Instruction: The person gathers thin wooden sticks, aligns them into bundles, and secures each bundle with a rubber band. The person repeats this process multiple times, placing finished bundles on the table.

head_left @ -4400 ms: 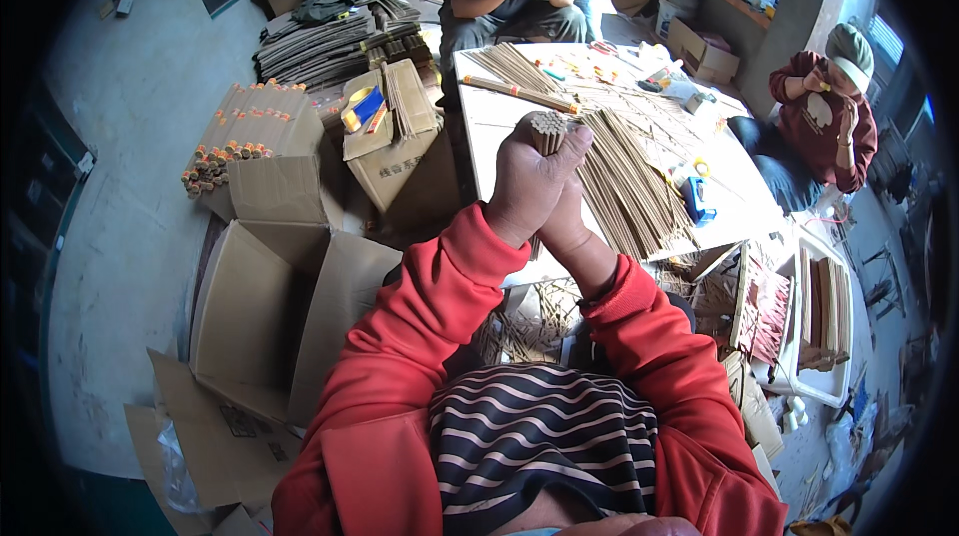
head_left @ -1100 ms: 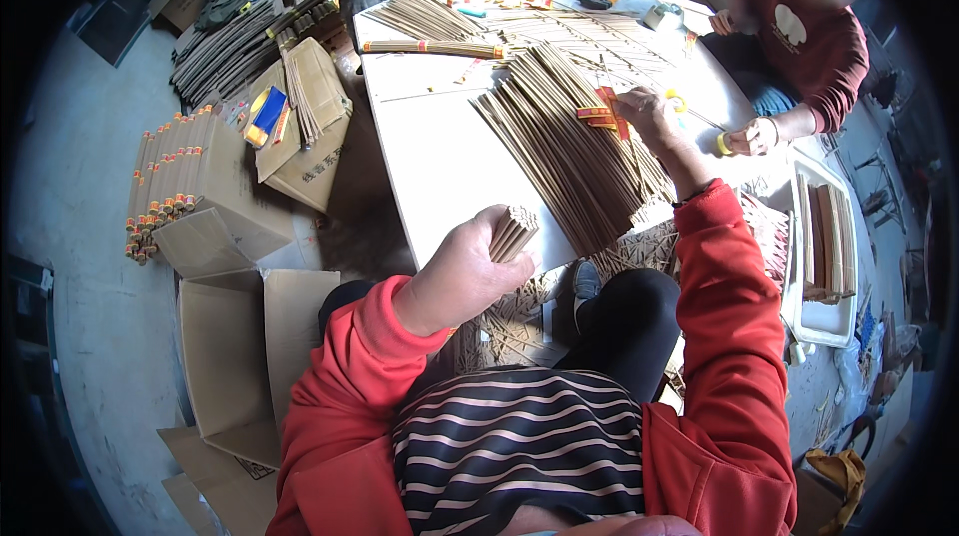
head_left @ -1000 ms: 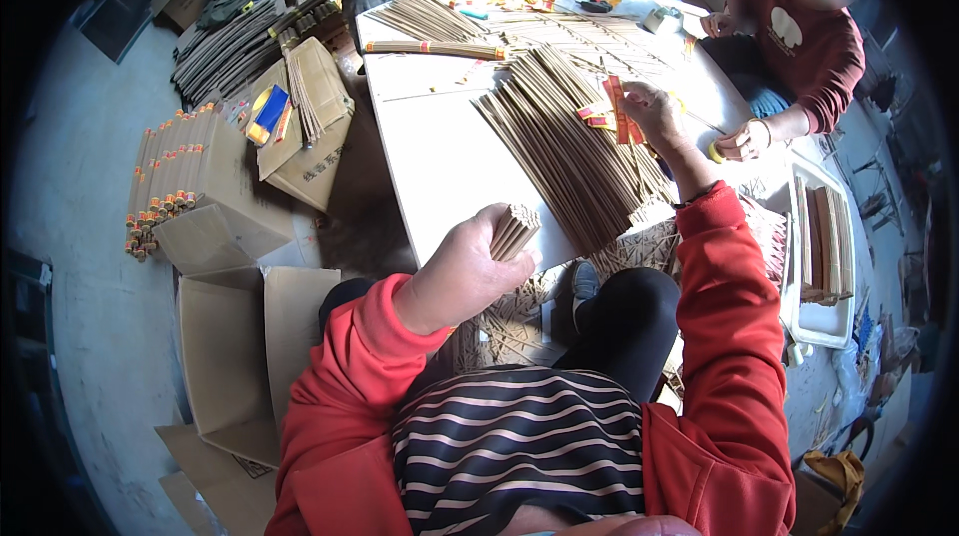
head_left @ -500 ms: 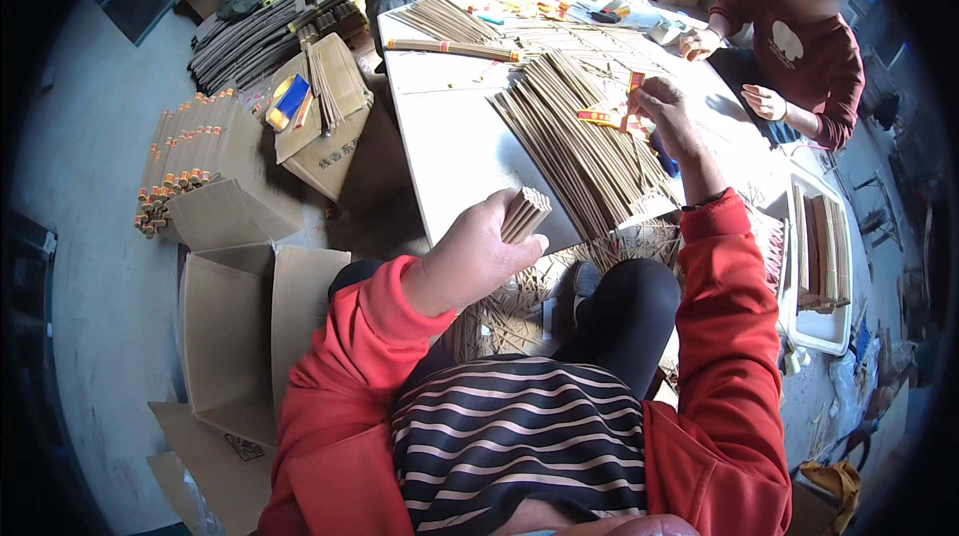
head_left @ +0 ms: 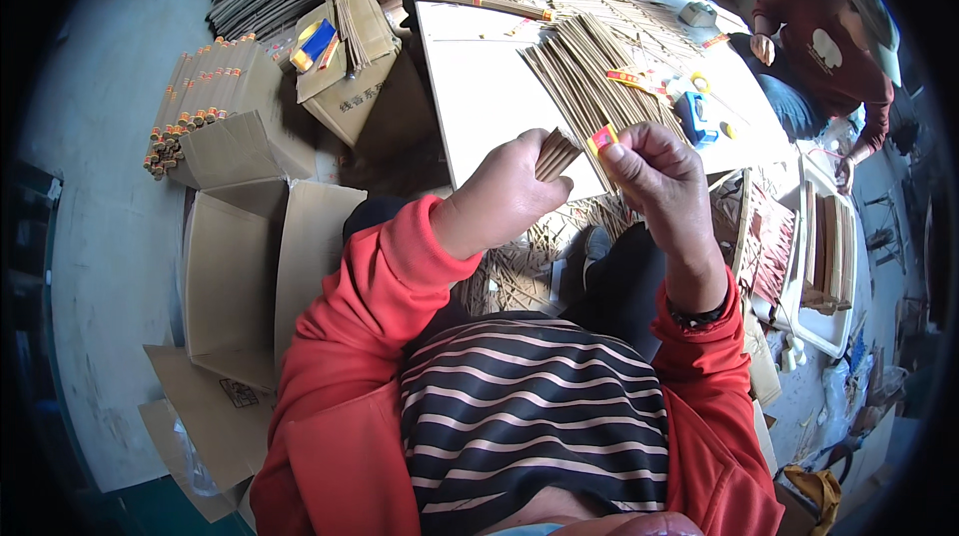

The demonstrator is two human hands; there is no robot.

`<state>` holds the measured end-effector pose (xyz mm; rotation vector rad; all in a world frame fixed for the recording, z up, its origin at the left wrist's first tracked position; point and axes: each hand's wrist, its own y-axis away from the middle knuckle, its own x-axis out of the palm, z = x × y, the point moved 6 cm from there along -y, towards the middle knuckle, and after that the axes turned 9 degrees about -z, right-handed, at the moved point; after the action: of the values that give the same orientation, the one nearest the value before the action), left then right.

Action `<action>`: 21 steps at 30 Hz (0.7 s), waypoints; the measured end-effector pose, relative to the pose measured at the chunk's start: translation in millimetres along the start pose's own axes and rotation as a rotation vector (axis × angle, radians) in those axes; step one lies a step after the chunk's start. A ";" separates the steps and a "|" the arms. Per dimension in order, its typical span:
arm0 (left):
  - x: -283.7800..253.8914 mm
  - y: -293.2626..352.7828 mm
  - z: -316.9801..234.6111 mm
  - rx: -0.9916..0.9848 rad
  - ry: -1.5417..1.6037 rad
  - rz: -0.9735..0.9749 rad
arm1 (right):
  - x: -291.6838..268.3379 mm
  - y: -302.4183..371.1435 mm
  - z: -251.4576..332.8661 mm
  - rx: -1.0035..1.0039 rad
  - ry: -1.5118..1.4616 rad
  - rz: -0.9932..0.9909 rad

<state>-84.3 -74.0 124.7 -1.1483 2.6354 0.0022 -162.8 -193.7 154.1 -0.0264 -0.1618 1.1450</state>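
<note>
My left hand (head_left: 499,191) is closed around a small bundle of brown incense sticks (head_left: 557,154), their ends pointing up past the thumb. Pinched between thumb and fingers of my right hand (head_left: 664,176) is a red and yellow paper label (head_left: 602,140), just right of the bundle and apart from it. Beyond both hands, many loose incense sticks lie in a slanting pile on the white table (head_left: 470,101). More red and yellow labels (head_left: 636,81) rest on that pile, and a blue tape dispenser (head_left: 696,118) stands to its right.
An open cardboard box (head_left: 230,271) stands at my left. Behind it, labelled bundles (head_left: 200,96) are stacked beside another carton (head_left: 345,101). A co-worker (head_left: 824,51) sits at the far right, above a white tub (head_left: 831,336) holding brown bundles. Stick scraps litter the floor under the table.
My right hand has come back from the pile towards my left hand, bringing a label. The left hand with its bundle rose slightly to the right. The co-worker leaned down towards the tub.
</note>
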 end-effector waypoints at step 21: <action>10.1 25.2 6.3 -0.143 0.273 0.009 | 30.9 28.6 -5.8 -0.222 0.318 -0.139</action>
<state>-107.4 -63.3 113.6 -1.2625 2.9213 0.0394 -175.5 -153.4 148.9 -0.3865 -0.0070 0.9659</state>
